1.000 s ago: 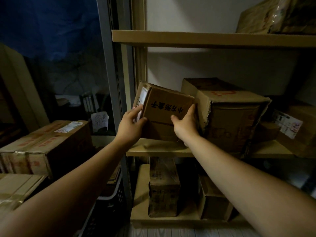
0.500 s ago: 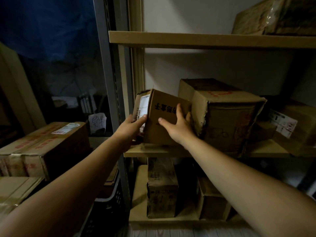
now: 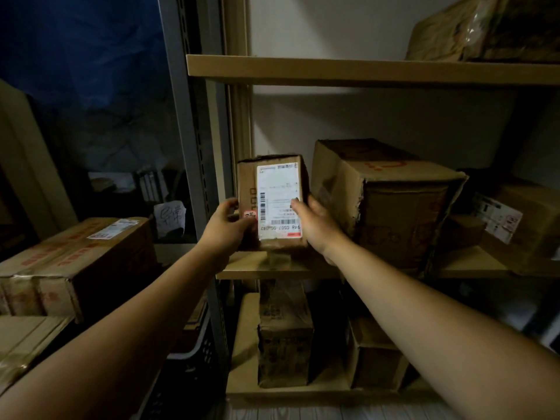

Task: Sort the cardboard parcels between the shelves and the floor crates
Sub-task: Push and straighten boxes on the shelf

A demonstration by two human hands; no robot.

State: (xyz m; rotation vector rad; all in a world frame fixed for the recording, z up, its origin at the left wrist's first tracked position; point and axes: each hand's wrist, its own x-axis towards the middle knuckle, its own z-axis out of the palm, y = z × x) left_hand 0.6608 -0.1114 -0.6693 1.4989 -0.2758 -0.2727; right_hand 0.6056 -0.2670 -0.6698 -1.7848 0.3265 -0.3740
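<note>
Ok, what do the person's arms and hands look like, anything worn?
No sleeves show: the left arm and right arm are bare to the frame edge. The left hand and right hand wear no gloves; no watch, ring or bracelet is visible in the dim light.

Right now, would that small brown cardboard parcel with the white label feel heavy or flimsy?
Probably light: the left hand and right hand hold the small brown cardboard parcel by its sides alone. Likely stiff; its edges look square. Held upright on its narrow end, it may tip if nudged.
</note>
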